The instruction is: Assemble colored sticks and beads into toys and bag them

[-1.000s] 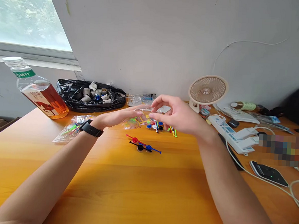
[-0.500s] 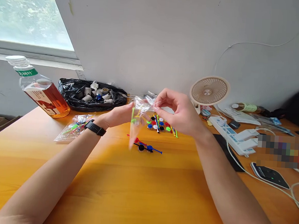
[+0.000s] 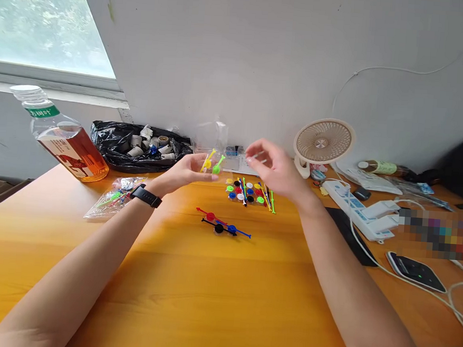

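Note:
A yellow arrow spinner (image 3: pixel 207 164) and a green arrow spinner (image 3: pixel 216 168) are between the thumb and fingers of my left hand (image 3: pixel 186 171), above the table. My right hand (image 3: pixel 273 168) is raised opposite, its fingers curled together around a thin whitish piece too small to name. Behind the left hand appears a clear plastic bag (image 3: pixel 212 136); whether that hand touches it I cannot tell. Below lie a red arrow spinner (image 3: pixel 210 216), a black one (image 3: pixel 218 228) and a blue one (image 3: pixel 232 229), close together. Several coloured discs and arrows (image 3: pixel 249 192) lie farther back.
A filled clear bag (image 3: pixel 114 199) lies at left beside a tall tea bottle (image 3: pixel 72 152). A black plastic bag (image 3: pixel 106 143) holds grey cylinders. To the right are a small fan (image 3: pixel 324 140), a power strip (image 3: pixel 348 203), cables and a dark phone-like device (image 3: pixel 417 271).
My hands have moved apart. The clear bag that was between them now shows behind my left hand, and the yellow and green spinners are plainly visible in that hand.

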`<state>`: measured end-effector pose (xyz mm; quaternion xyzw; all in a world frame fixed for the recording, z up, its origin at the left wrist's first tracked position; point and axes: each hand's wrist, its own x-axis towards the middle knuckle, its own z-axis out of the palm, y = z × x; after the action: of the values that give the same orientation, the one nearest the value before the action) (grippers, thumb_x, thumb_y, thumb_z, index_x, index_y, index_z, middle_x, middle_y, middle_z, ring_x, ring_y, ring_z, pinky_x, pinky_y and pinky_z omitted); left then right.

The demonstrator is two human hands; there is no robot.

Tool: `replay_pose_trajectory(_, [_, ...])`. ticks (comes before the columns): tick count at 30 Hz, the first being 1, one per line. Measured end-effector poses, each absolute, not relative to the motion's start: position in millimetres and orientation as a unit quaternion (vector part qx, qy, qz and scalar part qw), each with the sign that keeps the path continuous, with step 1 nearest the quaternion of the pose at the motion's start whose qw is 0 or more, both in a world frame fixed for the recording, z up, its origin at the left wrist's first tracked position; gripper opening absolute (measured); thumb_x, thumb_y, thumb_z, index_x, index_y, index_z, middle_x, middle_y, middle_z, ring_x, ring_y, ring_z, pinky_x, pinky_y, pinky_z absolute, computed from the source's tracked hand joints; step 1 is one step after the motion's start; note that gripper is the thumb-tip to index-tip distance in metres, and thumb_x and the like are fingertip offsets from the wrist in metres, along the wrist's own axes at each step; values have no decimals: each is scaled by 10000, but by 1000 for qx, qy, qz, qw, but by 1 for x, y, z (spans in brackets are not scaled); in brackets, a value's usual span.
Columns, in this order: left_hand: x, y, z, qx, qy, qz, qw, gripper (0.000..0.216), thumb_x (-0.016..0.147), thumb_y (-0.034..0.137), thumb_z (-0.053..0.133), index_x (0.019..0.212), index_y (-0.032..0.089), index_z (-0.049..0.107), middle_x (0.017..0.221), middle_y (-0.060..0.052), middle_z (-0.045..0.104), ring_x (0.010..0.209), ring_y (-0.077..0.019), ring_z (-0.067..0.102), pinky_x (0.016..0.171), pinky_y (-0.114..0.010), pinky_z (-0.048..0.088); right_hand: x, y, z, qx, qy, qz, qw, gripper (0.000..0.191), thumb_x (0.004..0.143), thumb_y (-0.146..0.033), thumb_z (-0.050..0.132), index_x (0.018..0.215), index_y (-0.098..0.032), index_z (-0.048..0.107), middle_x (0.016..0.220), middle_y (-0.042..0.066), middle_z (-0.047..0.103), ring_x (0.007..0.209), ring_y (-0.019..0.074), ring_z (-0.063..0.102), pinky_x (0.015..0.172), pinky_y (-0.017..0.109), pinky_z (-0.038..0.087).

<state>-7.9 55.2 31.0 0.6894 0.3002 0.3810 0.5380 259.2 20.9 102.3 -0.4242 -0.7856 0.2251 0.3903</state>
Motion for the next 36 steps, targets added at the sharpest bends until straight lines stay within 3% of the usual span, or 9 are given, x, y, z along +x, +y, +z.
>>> replay_pose_trajectory(3, [-12, 62, 9, 700, 333, 325, 541, 616, 700, 390, 958, 1220, 146, 734, 968, -58, 776, 892, -199, 708, 863, -339, 565, 261, 23, 91, -412, -853, 275, 163, 128, 950, -299, 642, 888, -203, 700, 855, 34, 719, 738, 174, 627, 646, 290, 458])
replay_pose_trajectory(6, [-12, 64, -8, 691, 337, 343, 539, 561, 676, 410, 969, 1120, 136, 763, 1055, -89, 795, 955, -225, 723, 915, -358, 567, 252, 18, 78, -354, -892, 280, 34, 92, 915, -268, 674, 867, -201, 717, 892, 40, 743, 774, 180, 642, 661, 287, 437])
replay_pose_trajectory(11, [-9, 61, -11, 705, 352, 339, 514, 516, 747, 507, 915, 1062, 119, 783, 1058, -95, 801, 957, -245, 717, 878, -347, 563, 231, 11, 62, -346, -894, 280, -43, 200, 927, -364, 699, 843, -182, 685, 891, 57, 750, 758, 179, 641, 628, 286, 421])
replay_pose_trajectory(14, [-8, 61, -10, 701, 348, 341, 521, 541, 795, 511, 886, 1150, 118, 774, 1049, -84, 800, 934, -226, 711, 842, -315, 546, 224, 9, 56, -350, -892, 276, -75, 147, 917, -289, 681, 819, -181, 662, 861, 48, 744, 726, 164, 626, 596, 280, 391])
replay_pose_trajectory(19, [-7, 65, -19, 669, 360, 361, 541, 566, 670, 474, 973, 1060, 110, 784, 957, -72, 801, 815, -182, 699, 749, -270, 530, 219, 7, 53, -362, -892, 255, -88, 105, 877, -169, 643, 778, -181, 611, 818, 38, 706, 689, 148, 574, 596, 277, 357])
replay_pose_trajectory(23, [-7, 66, -24, 650, 357, 379, 554, 528, 616, 428, 1005, 977, 118, 775, 905, -57, 795, 754, -160, 689, 687, -248, 521, 222, 7, 61, -368, -891, 262, -29, 153, 902, -185, 597, 757, -195, 550, 762, 13, 640, 659, 142, 513, 596, 284, 332])
replay_pose_trajectory(29, [-1, 67, -28, 640, 328, 413, 558, 497, 596, 363, 1016, 936, 118, 749, 907, -52, 789, 799, -162, 709, 770, -275, 567, 245, 9, 94, -370, -852, 304, 211, 136, 1025, -320, 542, 944, -214, 573, 799, -6, 625, 681, 144, 528, 623, 272, 374])
replay_pose_trajectory(33, [6, 65, -29, 633, 319, 408, 575, 508, 602, 364, 1014, 959, 117, 751, 948, -62, 798, 830, -174, 727, 800, -296, 581, 256, 8, 113, -389, -814, 201, 381, 159, 1041, -340, 568, 958, -208, 600, 846, 18, 634, 735, 159, 548, 662, 289, 399])
replay_pose_trajectory(36, [10, 63, -30, 638, 324, 397, 575, 522, 608, 373, 1012, 987, 115, 763, 944, -70, 807, 806, -178, 734, 752, -282, 575, 258, 4, 121, -387, -813, 140, 411, 150, 1049, -322, 573, 968, -206, 626, 861, 34, 652, 773, 178, 572, 689, 304, 412])
